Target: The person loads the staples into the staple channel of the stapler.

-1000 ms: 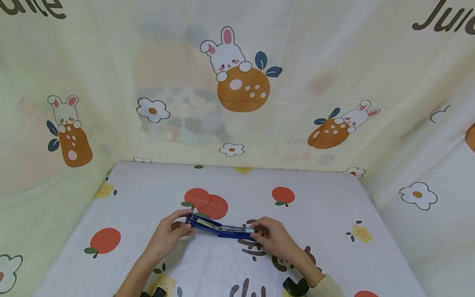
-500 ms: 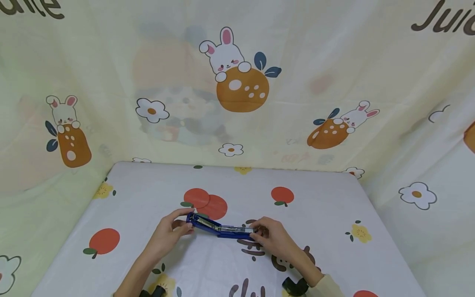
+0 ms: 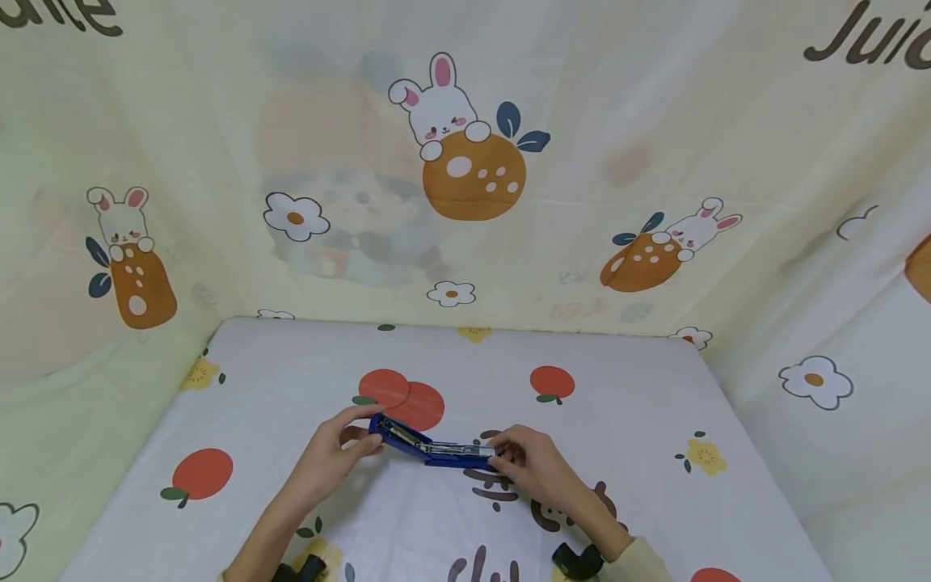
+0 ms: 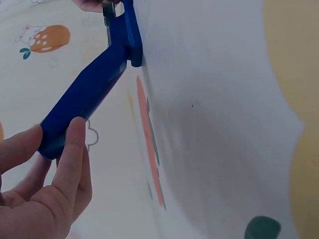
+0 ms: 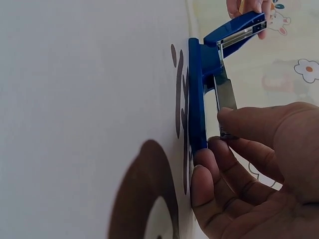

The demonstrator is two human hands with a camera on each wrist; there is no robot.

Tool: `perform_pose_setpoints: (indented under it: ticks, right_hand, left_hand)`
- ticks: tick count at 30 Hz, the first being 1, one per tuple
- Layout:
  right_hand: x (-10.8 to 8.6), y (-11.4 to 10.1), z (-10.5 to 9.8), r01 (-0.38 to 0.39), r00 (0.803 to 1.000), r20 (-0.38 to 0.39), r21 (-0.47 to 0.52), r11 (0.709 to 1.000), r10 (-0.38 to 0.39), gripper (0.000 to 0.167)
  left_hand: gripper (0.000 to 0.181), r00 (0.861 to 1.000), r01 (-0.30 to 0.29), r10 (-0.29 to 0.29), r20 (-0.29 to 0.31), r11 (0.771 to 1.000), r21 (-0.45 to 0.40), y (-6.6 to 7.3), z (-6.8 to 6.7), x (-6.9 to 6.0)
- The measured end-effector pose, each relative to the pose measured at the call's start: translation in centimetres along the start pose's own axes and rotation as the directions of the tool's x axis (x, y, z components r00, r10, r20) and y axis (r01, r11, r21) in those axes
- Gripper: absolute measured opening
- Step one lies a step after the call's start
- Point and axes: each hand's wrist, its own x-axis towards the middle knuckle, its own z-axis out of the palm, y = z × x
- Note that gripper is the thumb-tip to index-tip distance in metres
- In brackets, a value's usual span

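A blue stapler (image 3: 452, 462) is spread wide, its top cover swung back to the left and its silver inner channel facing up. My left hand (image 3: 327, 459) pinches the free end of the raised cover (image 4: 89, 92) between thumb and fingers. At the other end, my right hand (image 3: 540, 467) holds the stapler's front. In the right wrist view, its thumb presses the metal magazine (image 5: 227, 92), while fingertips touch the tip of the blue base (image 5: 197, 99). The base lies on or just above the cloth; I cannot tell which. Whether staples sit inside is too small to see.
A white tablecloth (image 3: 625, 404) printed with fruit and flowers covers the table. Pale printed curtains (image 3: 349, 121) hang behind and at both sides. Dark wrist straps (image 3: 578, 560) show near both forearms.
The left hand has raised the cover's end very slightly and shifted a touch to the right. The right hand keeps its hold on the stapler's front.
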Motion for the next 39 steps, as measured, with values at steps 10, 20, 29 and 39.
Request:
perform_pose_setpoints:
  ticks: [10, 20, 29, 39]
  right_hand:
    - [0.1, -0.3, 0.0, -0.006, 1.0, 0.012, 0.002, 1.0, 0.006, 0.018]
    - [0.1, -0.2, 0.1, 0.005, 1.0, 0.012, 0.005, 1.0, -0.005, 0.018]
    - [0.0, -0.3, 0.0, 0.002, 1.0, 0.011, 0.005, 1.0, -0.002, 0.019]
    - [-0.1, -0.3, -0.1, 0.019, 1.0, 0.01, 0.002, 1.0, -0.019, 0.018]
  left_hand:
    - [0.046, 1.0, -0.011, 0.012, -0.005, 1.0, 0.022, 0.4, 0.4, 0.2]
    - [0.046, 1.0, -0.017, 0.018, -0.011, 0.999, 0.034, 0.6, 0.7, 0.3]
    - [0.047, 1.0, -0.003, 0.004, -0.023, 0.999, 0.045, 0.9, 1.2, 0.4]
    - [0.047, 1.0, -0.012, 0.013, -0.023, 0.998, 0.056, 1.0, 1.8, 0.7]
